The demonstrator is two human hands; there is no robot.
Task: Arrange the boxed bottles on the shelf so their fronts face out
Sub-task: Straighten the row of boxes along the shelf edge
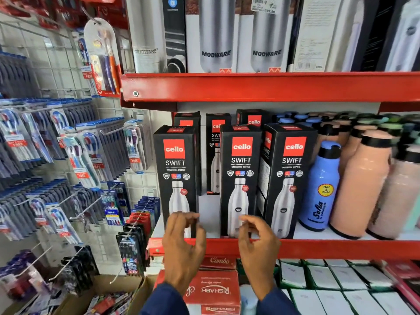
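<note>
Neither grip has hold of anything: the left hand [181,242] hangs with fingers loosely curled just in front of the foot of the left boxed bottle [175,178], and the right hand [258,239] is likewise half-open before the middle boxed bottle [241,178]. Motion blur makes it hard to say whether any fingertip touches cardboard; probably not.

Three boxed bottles stand upright along the front edge of the shelf [341,247], fronts facing out, the right boxed bottle [288,178] turned slightly so its side panel shows. More boxes [216,142] stand behind, toward the back of the shelf.

The risk from here, as I judge it: these tall, narrow boxes sit close to the front lip, so a push low down could tip one forward off the shelf. Twisting the right box could also knock the blue bottle [320,187] just beside it.
</note>
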